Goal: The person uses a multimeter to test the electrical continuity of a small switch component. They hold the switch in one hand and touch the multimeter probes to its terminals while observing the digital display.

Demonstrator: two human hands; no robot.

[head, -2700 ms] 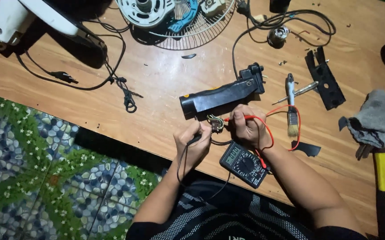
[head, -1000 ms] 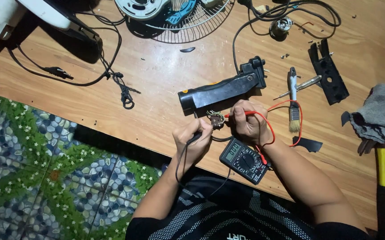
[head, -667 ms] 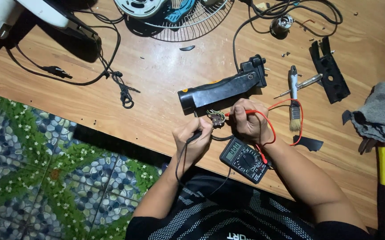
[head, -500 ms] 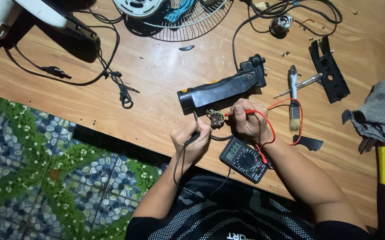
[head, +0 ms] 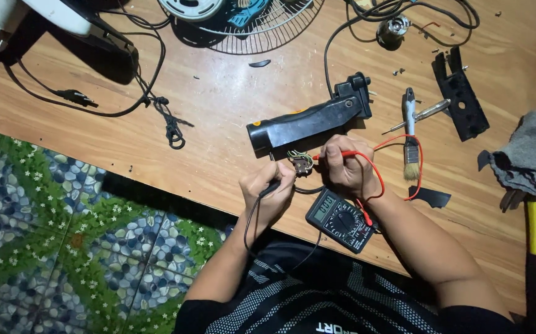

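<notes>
My left hand [head: 269, 192] pinches a black test probe [head: 271, 187] whose tip points at a small switch part with wires [head: 301, 162]. From the other side, my right hand [head: 349, 168] presses a red test probe [head: 330, 155] to the same part; its red lead [head: 411, 162] loops off to the right. Both leads run to a black multimeter [head: 342, 220] lying on the wooden table [head: 218, 124] just below my right hand. A long black tool handle [head: 311, 119] lies directly above the switch part.
To the right lie a paintbrush [head: 410, 133], a screwdriver [head: 421, 115], a black housing piece [head: 461, 96], a grey rag [head: 531, 153] and a yellow-handled hammer [head: 535, 247]. A fan grille [head: 249, 25], cables and a small motor [head: 393, 29] sit at the back. Patterned floor shows at the left.
Both hands stay on the probes at the switch part. The view has drifted slightly; nothing else has moved.
</notes>
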